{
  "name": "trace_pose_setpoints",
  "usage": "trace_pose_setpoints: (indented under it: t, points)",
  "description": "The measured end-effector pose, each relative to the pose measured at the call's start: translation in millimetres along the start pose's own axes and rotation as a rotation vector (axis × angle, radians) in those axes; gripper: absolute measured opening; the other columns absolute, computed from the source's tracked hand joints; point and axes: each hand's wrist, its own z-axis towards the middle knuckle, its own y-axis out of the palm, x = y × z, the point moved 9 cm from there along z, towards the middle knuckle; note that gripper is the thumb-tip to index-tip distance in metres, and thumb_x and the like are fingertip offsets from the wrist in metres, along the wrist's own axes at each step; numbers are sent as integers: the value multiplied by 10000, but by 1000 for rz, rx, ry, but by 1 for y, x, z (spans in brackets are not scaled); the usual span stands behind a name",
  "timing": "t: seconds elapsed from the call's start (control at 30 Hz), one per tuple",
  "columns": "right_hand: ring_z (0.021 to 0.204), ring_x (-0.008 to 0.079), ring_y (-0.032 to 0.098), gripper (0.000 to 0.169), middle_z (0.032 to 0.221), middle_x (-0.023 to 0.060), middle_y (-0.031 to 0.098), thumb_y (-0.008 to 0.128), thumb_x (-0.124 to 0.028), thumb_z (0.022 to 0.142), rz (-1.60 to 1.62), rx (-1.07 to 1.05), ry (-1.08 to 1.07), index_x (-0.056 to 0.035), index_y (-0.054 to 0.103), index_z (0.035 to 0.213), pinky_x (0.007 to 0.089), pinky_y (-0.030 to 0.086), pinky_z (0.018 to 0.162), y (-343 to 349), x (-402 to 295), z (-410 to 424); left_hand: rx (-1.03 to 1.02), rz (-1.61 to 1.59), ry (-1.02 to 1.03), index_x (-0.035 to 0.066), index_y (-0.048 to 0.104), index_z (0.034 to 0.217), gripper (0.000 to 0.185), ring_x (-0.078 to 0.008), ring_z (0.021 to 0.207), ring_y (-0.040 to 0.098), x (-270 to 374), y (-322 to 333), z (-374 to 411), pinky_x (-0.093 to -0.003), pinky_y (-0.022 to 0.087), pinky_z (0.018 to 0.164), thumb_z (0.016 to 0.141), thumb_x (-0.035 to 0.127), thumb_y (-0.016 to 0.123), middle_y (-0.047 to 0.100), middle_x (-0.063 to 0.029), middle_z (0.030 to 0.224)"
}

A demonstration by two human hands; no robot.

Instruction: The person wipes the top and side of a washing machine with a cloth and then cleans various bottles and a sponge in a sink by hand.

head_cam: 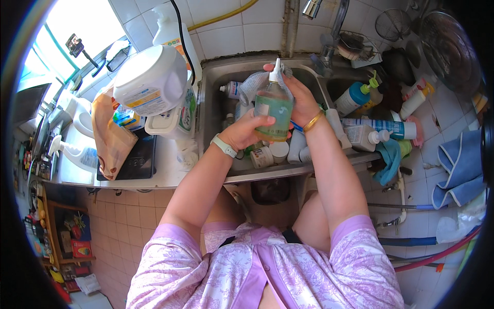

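Note:
Above the steel sink [211, 127], a clear bottle [273, 110] with a white nozzle cap is held upright, some yellowish liquid showing near its base. My left hand [247, 129] grips the bottle low on its near side, thumb across the front. Behind its upper part, my right hand [298, 92] presses a grey cloth [252, 87] against the shoulder and side. Below in the basin lie a white-capped jar [262, 157], a round white container [279, 150] and a spray can [231, 89]. Both hands partly cover the bottle and cloth.
Left of the sink stand a big white tub [150, 81], a lidded plastic box [170, 121] and a spray bottle [75, 152]. Pump bottles and a blue tube [380, 128] crowd the right side. The faucet [328, 42] rises behind; a teal cloth [387, 160] hangs over the edge.

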Motion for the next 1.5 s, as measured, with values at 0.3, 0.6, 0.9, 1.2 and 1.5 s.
trace_pose_setpoints:
  t: [0.3,0.6,0.9,1.2,1.5]
  points:
    - [992,89,584,305,1076,26,652,656,-109,927,-1001,377,-184,-54,612,1224,267,481,847,-36,-13,5,444,509,109,39,546,1192,451,-187,932,665,6,-34,3,-328,571,697,827,226,735,659,-81,1093]
    - [1072,141,611,370,1171,48,656,590,-158,975,-251,35,-54,-56,568,1330,300,480,934,-20,-14,-2,174,223,75,45,578,1173,427,-178,925,666,0,-21,5,-328,576,660,818,224,735,669,-72,1059]
    - [975,91,607,290,1092,17,677,679,-137,916,-627,262,-174,-32,647,1185,263,477,883,-40,-13,7,309,414,30,32,547,1181,408,-178,911,682,-1,-30,6,-301,568,649,850,211,704,684,-96,1066]
    - [1010,106,609,324,1122,36,671,632,-150,952,-696,383,-110,-35,618,1255,267,482,897,-54,-12,3,319,531,83,38,556,1151,396,-183,902,682,3,-22,7,-302,565,629,838,221,714,674,-74,1026]
    - [892,128,644,305,1047,44,693,623,-196,961,-424,187,-146,-25,647,1212,278,510,823,-31,-12,5,214,305,81,29,543,1196,450,-195,899,683,-2,-27,8,-314,572,628,840,239,719,672,-84,1029]
